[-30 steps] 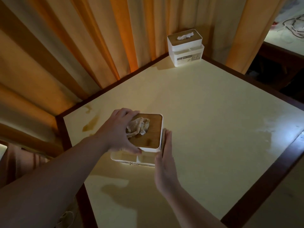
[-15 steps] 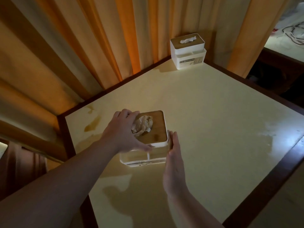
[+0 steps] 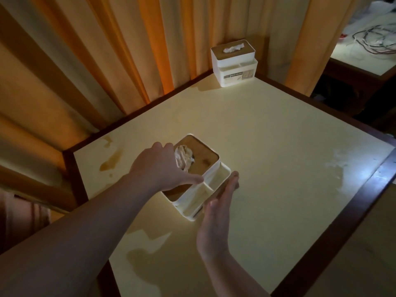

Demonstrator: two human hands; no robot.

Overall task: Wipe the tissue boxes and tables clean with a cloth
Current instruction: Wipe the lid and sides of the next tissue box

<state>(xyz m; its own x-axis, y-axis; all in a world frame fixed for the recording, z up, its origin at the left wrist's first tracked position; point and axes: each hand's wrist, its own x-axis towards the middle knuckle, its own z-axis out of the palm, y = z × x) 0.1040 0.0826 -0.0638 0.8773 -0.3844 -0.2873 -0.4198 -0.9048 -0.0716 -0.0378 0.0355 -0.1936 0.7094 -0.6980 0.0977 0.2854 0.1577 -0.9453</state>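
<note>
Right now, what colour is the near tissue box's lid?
Wood brown lid, seen in the head view.

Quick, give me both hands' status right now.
Left hand: grips the top of the near tissue box, thumb at its front edge.
Right hand: open, straight fingers flat against the box's front side.

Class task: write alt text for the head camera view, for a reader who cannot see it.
Two bare hands steady a white tissue box with a wooden lid on a cream table: left hand on top, right hand flat against its side. Another tissue box stands at the far corner.
</note>
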